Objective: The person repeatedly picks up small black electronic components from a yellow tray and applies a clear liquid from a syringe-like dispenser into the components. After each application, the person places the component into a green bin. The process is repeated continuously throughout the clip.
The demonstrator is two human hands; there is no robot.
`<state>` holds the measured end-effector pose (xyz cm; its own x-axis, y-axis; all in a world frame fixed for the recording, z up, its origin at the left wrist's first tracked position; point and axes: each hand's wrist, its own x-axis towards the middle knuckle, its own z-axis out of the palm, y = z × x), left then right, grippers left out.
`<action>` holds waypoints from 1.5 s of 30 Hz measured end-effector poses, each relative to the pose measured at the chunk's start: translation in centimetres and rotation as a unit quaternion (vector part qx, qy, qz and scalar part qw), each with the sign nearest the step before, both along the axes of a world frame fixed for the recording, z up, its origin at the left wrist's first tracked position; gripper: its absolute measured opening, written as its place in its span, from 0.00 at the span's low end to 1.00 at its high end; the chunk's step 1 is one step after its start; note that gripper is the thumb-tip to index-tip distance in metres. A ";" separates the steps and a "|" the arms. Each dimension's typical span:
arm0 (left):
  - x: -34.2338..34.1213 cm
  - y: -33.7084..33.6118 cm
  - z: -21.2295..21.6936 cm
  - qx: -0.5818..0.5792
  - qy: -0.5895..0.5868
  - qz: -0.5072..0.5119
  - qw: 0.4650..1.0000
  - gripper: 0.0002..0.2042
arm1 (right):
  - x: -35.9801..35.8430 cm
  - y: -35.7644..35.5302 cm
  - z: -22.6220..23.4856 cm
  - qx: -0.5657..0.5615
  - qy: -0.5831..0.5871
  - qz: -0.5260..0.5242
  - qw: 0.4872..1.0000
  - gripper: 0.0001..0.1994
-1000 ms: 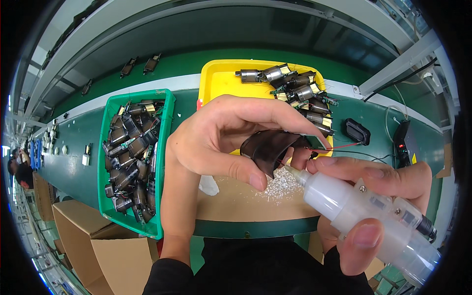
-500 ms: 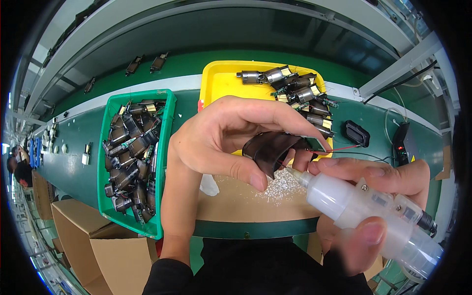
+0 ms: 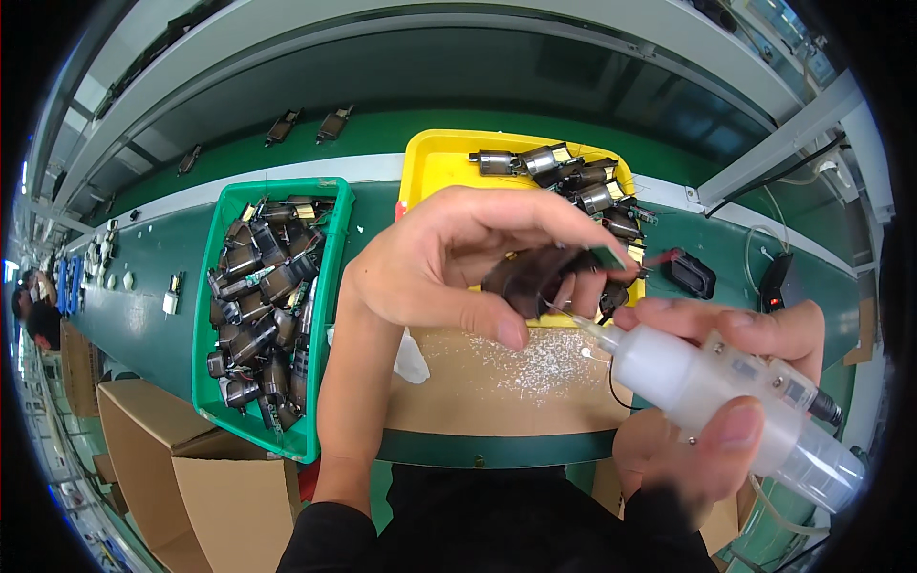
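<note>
My left hand (image 3: 449, 263) holds a small dark motor part (image 3: 535, 279) between thumb and fingers, above a brown board (image 3: 497, 392). My right hand (image 3: 726, 382) grips a translucent white dispenser (image 3: 726, 401) whose thin needle tip (image 3: 564, 313) touches the underside of the part. A hose leaves the dispenser's rear end at the lower right. Behind the hands stands a yellow tray (image 3: 439, 162) with several similar motors (image 3: 573, 177). To the left a green tray (image 3: 320, 315) is packed with dark motors (image 3: 263, 306).
Fine whitish shavings (image 3: 535, 358) lie scattered on the brown board. A white scrap (image 3: 411, 358) lies at its left edge. Black devices (image 3: 690, 274) with cables sit at the right on the green bench. Open cardboard boxes (image 3: 191, 468) stand below left. Another person (image 3: 33, 315) is at the far left.
Almost nothing differs. The needle tip stays at the part, and my right thumb has shifted slightly on the dispenser.
</note>
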<state>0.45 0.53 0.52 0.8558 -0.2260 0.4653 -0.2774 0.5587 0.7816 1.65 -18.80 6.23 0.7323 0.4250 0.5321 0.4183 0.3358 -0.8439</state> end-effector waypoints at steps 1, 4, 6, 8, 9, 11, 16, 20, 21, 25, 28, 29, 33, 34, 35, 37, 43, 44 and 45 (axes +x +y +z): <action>-0.2 0.2 0.2 -0.002 0.005 0.021 1.000 0.30 | -0.1 -0.1 0.2 0.004 0.000 -0.015 1.000 0.20; -1.6 1.7 1.1 0.135 0.029 0.174 0.975 0.27 | 0.0 -1.1 1.4 -0.038 0.000 -0.059 0.998 0.20; -3.8 3.7 2.7 0.418 0.050 0.301 0.856 0.23 | 0.6 -2.0 1.7 -0.048 -0.032 -0.030 0.998 0.18; -6.4 4.7 3.1 0.546 0.053 0.452 0.704 0.21 | 1.2 -2.5 1.6 -0.038 -0.038 -0.047 0.997 0.18; -8.0 5.0 3.7 0.586 0.144 0.483 0.634 0.21 | 1.3 -2.7 1.6 -0.036 -0.031 -0.060 0.997 0.18; -10.9 6.1 3.1 0.603 0.205 0.543 0.547 0.21 | 1.2 -2.3 1.8 -0.028 -0.027 -0.091 0.995 0.18; -7.5 5.4 0.9 0.636 0.147 0.542 0.530 0.18 | 1.7 -3.1 1.9 -0.054 -0.019 -0.113 0.992 0.18; -0.4 1.5 -5.2 0.699 0.014 0.352 0.622 0.17 | 1.6 -2.5 1.6 -0.036 -0.033 -0.116 0.992 0.18; 0.5 0.2 -6.8 0.744 0.032 0.345 0.572 0.16 | 1.5 -2.3 1.7 -0.038 -0.036 -0.115 0.992 0.18; 2.7 -0.6 -8.7 0.785 0.056 0.310 0.533 0.17 | 1.6 -2.4 1.4 -0.019 -0.047 -0.125 0.991 0.17; 2.6 1.5 -7.1 0.656 0.019 0.386 0.648 0.17 | 1.5 -2.4 1.6 -0.017 -0.044 -0.131 0.990 0.17; 2.7 2.1 -6.0 0.595 0.056 0.403 0.693 0.17 | 1.5 -2.4 1.6 -0.019 -0.042 -0.133 0.990 0.17; 2.5 4.3 -4.0 0.207 0.086 0.467 0.855 0.16 | 1.7 -2.4 1.6 -0.022 -0.043 -0.111 0.993 0.17; 2.5 4.5 -3.2 0.108 0.095 0.452 0.880 0.14 | 1.7 -2.3 1.6 -0.026 -0.047 -0.112 0.992 0.17; 2.6 4.5 -2.8 0.010 0.108 0.427 0.898 0.14 | 1.8 -2.3 1.6 -0.029 -0.051 -0.114 0.992 0.17; 2.4 4.9 -2.8 -0.112 0.140 0.307 0.935 0.16 | 1.8 -2.3 1.6 -0.038 -0.058 -0.126 0.990 0.17; 2.5 4.3 -2.3 -0.138 0.145 0.181 0.963 0.22 | 2.0 -1.8 1.6 -0.039 -0.060 -0.136 0.988 0.17; 2.5 4.0 -2.2 -0.113 0.156 0.209 0.959 0.21 | 2.1 -1.7 1.5 -0.041 -0.059 -0.139 0.988 0.18; 2.6 3.8 -2.1 -0.088 0.168 0.237 0.953 0.21 | 2.1 -1.7 1.6 -0.047 -0.058 -0.138 0.988 0.18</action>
<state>3.04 4.32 -1.58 0.9494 0.2800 0.1422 -0.2824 0.5630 0.7767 3.74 -20.48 7.80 0.7640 0.2685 0.5867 0.5784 0.1180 -0.8072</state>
